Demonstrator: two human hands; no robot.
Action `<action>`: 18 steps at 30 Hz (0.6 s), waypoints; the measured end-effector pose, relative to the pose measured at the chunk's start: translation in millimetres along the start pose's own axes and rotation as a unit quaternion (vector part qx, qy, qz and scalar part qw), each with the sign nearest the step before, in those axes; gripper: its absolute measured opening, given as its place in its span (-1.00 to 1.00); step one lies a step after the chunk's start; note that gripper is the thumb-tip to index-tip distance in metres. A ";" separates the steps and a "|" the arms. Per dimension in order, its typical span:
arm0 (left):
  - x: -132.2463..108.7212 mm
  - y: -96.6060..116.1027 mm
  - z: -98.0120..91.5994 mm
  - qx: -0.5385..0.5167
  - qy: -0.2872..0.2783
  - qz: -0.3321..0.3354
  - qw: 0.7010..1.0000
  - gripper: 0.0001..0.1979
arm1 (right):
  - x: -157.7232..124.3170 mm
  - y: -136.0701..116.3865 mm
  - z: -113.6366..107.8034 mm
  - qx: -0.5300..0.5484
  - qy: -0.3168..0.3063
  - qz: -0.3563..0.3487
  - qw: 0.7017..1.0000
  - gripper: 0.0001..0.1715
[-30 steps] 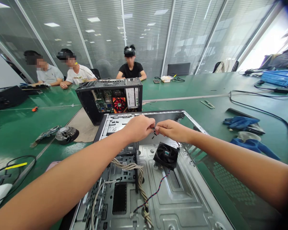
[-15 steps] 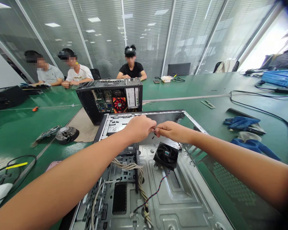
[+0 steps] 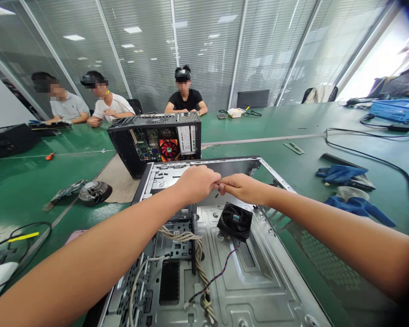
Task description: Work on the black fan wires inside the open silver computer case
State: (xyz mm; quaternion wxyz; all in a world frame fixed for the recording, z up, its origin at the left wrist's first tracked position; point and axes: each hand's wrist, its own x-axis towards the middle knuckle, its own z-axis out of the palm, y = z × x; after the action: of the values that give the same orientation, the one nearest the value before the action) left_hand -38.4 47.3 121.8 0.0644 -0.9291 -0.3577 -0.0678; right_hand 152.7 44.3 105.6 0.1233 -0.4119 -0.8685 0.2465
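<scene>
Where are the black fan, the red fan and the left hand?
Black fan (image 3: 236, 218): head view, on its round middle.
Red fan (image 3: 169, 150): head view, on its middle.
Left hand (image 3: 200, 182): head view, on its back.

Dark computer tower (image 3: 124, 147) stands on the green table (image 3: 245, 147), red fan (image 3: 168, 149) showing through its open side. Blue gloves (image 3: 341, 174) lie to the right, a blue basket (image 3: 395, 111) beyond them. I see a person in black (image 3: 187, 100) seated opposite.

Office meeting room in use as a computer workshop. The glass wall (image 3: 143, 50) with blinds (image 3: 211, 61), chair (image 3: 253, 98) and long green desk (image 3: 248, 125) indicate an office; the opened computer case (image 3: 282, 286), second computer (image 3: 153, 120) and work gloves (image 3: 342, 175) on the desk indicate workshop use.
</scene>
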 end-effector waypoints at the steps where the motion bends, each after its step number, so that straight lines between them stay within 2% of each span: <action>1: -0.1 -0.4 -0.2 -0.007 0.000 -0.004 1.000 -0.80 | 0.1 -0.2 -0.1 0.010 0.000 0.000 1.000 -0.65; 6: -0.1 -1.0 -1.2 -0.034 0.000 -0.010 0.999 -0.81 | -0.6 -3.8 -1.5 0.048 -0.008 0.007 0.999 -0.58; 18: -1.5 -4.5 1.3 -0.048 0.037 -0.001 0.998 -0.88 | -0.3 -4.9 -3.1 0.049 -0.015 0.010 0.999 -0.57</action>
State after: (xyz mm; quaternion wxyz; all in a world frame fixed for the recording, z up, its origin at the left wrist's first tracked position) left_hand -42.5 49.8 120.6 0.0325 -0.9278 -0.3521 -0.1191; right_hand 151.0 42.5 110.8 0.1280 -0.4099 -0.8531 0.2964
